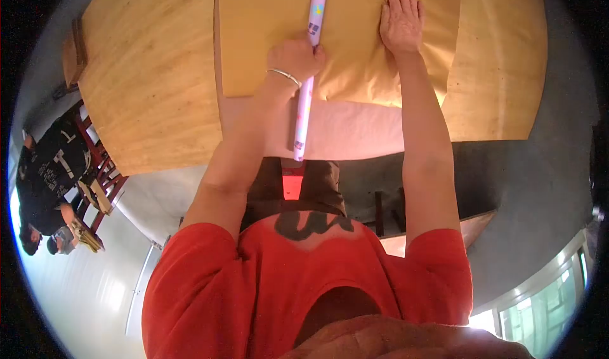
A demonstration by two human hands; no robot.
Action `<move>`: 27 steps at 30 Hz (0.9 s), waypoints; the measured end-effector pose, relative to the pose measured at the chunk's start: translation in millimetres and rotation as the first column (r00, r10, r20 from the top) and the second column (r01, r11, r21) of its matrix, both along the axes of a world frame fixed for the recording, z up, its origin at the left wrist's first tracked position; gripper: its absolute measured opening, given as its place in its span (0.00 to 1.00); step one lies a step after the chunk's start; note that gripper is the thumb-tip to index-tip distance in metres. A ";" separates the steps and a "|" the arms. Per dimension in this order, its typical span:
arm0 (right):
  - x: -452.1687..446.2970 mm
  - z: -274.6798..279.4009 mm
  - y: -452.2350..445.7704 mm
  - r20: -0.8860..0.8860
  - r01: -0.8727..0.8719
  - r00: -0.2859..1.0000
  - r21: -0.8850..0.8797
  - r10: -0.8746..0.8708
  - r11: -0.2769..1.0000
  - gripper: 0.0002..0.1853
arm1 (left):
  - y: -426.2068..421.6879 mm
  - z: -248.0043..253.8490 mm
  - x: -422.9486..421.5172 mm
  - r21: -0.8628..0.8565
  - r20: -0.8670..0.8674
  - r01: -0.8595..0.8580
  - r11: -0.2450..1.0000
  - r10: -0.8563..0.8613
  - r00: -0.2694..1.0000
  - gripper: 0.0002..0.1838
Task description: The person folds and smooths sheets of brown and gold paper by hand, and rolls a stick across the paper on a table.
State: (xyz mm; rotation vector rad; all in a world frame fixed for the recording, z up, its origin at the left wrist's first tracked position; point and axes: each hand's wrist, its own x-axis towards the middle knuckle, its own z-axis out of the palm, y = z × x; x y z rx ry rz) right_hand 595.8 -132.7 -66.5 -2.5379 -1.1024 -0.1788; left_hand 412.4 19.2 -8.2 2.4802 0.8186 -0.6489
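A long lilac tube with coloured marks runs from the top edge of the view down past the table's near edge. My left hand, with a bracelet at its wrist, is wrapped round the tube. Shiny gold-brown sheet lies on the table, over a pinkish sheet that shows along the near edge. Flat on the right part of the gold-brown sheet rests my right hand, fingers stretched out, holding nothing. The tube's top end is cut off by the view.
The wooden tabletop extends left and right of the sheets. At the far left, a person in a black shirt is beside a dark red wooden chair. A wooden block is at the table's left edge.
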 end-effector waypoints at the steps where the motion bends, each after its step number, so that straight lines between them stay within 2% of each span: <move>1: -2.5 1.3 -1.9 -0.016 -0.002 1.000 -0.012 0.001 1.000 0.26 | 1.9 -2.8 -5.8 0.012 0.027 -0.025 1.000 0.025 0.999 0.20; 3: 0.1 9.3 0.6 0.049 0.018 0.999 -0.156 -0.011 0.988 0.28 | 2.9 -5.9 -12.6 0.020 0.054 -0.052 0.998 0.051 0.997 0.20; 4: 0.5 10.0 -0.1 0.046 0.017 0.999 -0.160 -0.010 0.987 0.28 | 4.5 -5.1 -15.6 0.044 0.058 -0.055 0.998 0.053 0.997 0.21; 6: 0.3 10.7 0.9 -0.083 0.006 0.996 -0.243 -0.027 0.970 0.30 | 7.9 -1.0 -21.2 0.069 0.062 -0.063 0.996 0.059 0.996 0.22; 9: -2.1 14.1 3.7 -0.042 0.025 0.998 -0.277 -0.038 0.961 0.30 | 14.0 -1.3 -29.5 0.044 0.091 -0.130 0.990 0.126 0.988 0.23; 11: -0.7 13.3 3.4 -0.055 0.021 0.998 -0.249 -0.036 0.968 0.30 | 23.4 -6.8 -34.3 -0.048 0.062 -0.161 0.986 0.164 0.985 0.25; 15: -1.8 12.3 0.9 -0.027 0.011 0.999 -0.214 -0.017 0.977 0.29 | 44.5 -0.5 -42.5 -0.039 0.028 -0.124 0.992 0.125 0.992 0.25; 17: -1.0 10.5 -1.6 -0.023 0.003 1.000 -0.196 -0.008 0.981 0.29 | 50.3 -11.6 -48.0 0.172 0.081 -0.028 0.985 0.014 0.997 0.26; 22: -1.1 10.4 -0.4 -0.023 -0.009 1.000 -0.175 0.005 0.985 0.29 | 69.2 -16.4 -68.5 0.235 0.117 -0.042 0.971 0.015 0.993 0.24; 24: -0.7 7.9 0.7 0.148 0.005 0.989 -0.189 0.024 0.982 0.28 | 75.1 -13.0 -72.4 0.247 0.101 -0.066 0.967 0.042 0.994 0.24; 25: -0.5 5.1 0.7 0.148 0.002 0.989 -0.184 0.026 0.983 0.28 | 77.7 -10.4 -75.5 0.268 0.089 -0.073 0.961 0.050 0.995 0.26; 27: 0.7 -3.9 -0.2 0.058 -0.020 0.998 -0.032 0.022 0.999 0.26 | 82.1 -7.0 -82.0 0.299 0.088 -0.082 0.951 0.058 0.994 0.27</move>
